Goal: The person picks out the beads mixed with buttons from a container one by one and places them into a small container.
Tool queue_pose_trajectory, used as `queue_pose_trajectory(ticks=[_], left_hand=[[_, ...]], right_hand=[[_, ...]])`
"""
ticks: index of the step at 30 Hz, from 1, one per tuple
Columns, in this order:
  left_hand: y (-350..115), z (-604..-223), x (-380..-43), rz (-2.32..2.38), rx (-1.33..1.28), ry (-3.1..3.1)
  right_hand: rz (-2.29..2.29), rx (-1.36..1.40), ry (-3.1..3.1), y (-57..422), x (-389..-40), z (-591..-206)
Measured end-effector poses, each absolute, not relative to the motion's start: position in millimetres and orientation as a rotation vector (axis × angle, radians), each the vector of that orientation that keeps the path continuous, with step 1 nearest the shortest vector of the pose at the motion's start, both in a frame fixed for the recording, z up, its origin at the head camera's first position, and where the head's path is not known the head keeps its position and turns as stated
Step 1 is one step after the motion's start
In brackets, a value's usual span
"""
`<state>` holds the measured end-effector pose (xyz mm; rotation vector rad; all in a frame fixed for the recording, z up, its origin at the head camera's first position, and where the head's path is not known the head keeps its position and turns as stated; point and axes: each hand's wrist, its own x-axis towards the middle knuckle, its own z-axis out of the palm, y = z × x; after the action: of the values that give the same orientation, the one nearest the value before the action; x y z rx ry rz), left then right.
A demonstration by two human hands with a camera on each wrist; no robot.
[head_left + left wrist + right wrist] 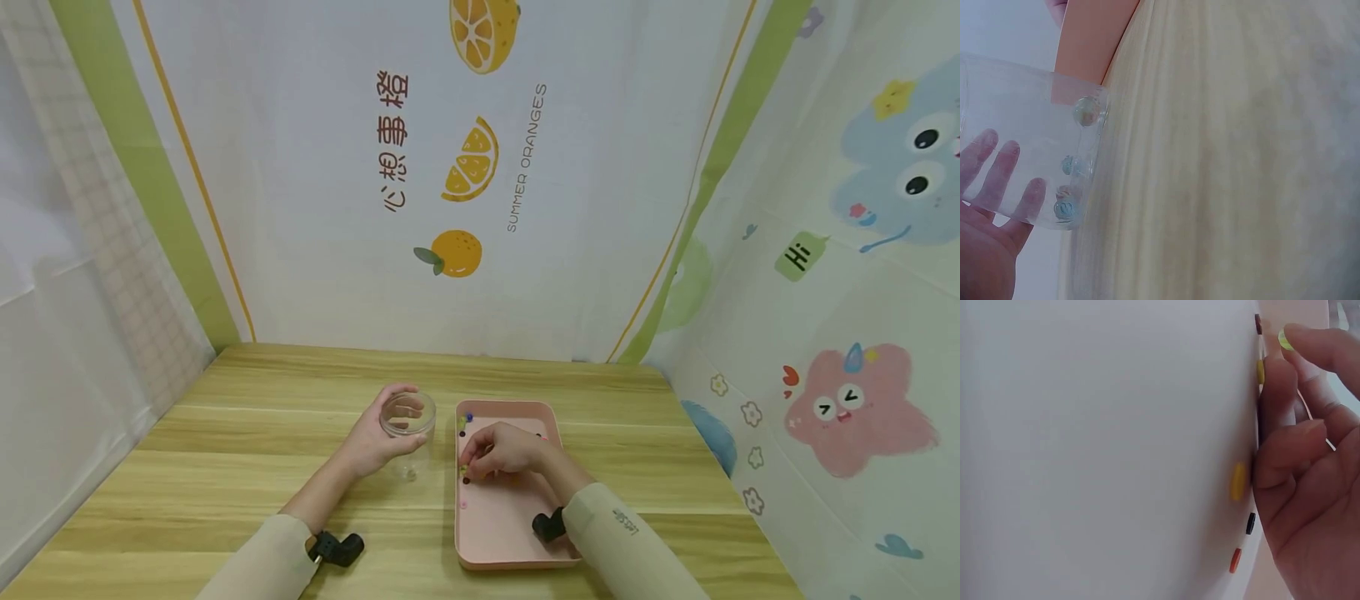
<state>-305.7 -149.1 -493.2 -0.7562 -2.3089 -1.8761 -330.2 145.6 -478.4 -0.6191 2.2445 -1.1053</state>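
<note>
My left hand (380, 433) grips a clear jar (408, 425), its fingers wrapped round the wall. Several glass marbles (1065, 208) lie at the bottom of the jar in the left wrist view. My right hand (504, 450) is inside the pink tray (517, 533), low by its left side. Between its thumb and forefinger it pinches a small yellow-green marble (1285, 339). Near that hand in the right wrist view lie flat button-like discs: a yellow one (1238, 481), a black one (1250, 523) and a red one (1235, 560).
A blue bead-like piece (469, 417) sits in the tray's far left corner, and a pink piece (463, 504) lies along its left side. The tray stands on a wooden table (262, 433), to the right of the jar. Printed cloth (322, 292) hangs behind the table.
</note>
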Motion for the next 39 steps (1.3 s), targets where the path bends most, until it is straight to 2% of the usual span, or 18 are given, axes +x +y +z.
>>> queue_pose_trajectory(ticks=[23, 39], left_hand=[[-149, -492, -305, -1.889, -0.754, -2.310], [-149, -492, -305, -1.892, -0.760, -2.312]], right_hand=[[-1.289, -0.660, 2.274, 159, -333, -471], [-1.593, -0.499, 2.253, 166, -331, -466]])
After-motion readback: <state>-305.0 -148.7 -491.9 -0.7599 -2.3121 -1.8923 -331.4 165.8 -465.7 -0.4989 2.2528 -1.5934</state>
